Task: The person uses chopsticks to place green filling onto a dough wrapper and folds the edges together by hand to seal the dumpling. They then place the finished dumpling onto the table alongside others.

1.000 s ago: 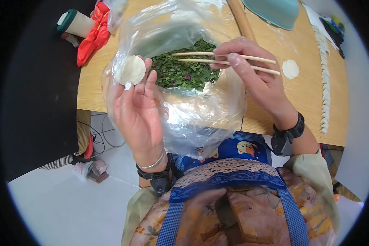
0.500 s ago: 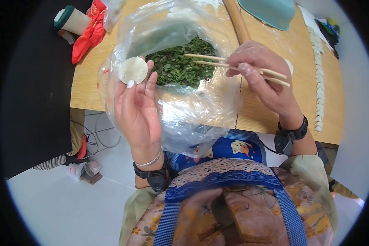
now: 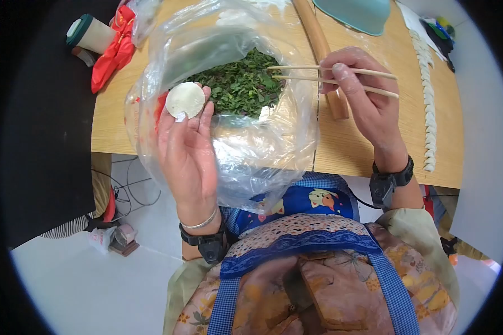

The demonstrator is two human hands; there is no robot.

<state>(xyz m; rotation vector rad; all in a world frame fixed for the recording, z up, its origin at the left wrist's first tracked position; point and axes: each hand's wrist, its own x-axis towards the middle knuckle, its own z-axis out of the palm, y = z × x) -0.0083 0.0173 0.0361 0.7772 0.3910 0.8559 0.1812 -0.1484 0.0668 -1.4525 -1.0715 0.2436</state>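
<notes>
A thin round dough wrapper (image 3: 185, 101) rests on the fingertips of my left hand (image 3: 189, 145), with the thumb on its lower edge. Behind and right of it lies chopped green filling (image 3: 237, 86) inside a clear plastic bag (image 3: 251, 145). My right hand (image 3: 366, 100) is closed on a pair of wooden chopsticks (image 3: 374, 72). Their tips are apart over the right edge of the filling, with nothing visible between them. Both hands have white flour on them.
A rolling pin (image 3: 318, 42) lies on the wooden table (image 3: 341, 148) beside my right hand. A teal bowl (image 3: 360, 14) stands at the back. A row of white dumplings (image 3: 429, 111) runs down the right side. At the left are a red bag (image 3: 114, 58) and a cup (image 3: 92, 33).
My right hand has moved up and the chopsticks lie flatter, their tips farther right over the filling. More of the rolling pin shows. The view has shifted slightly.
</notes>
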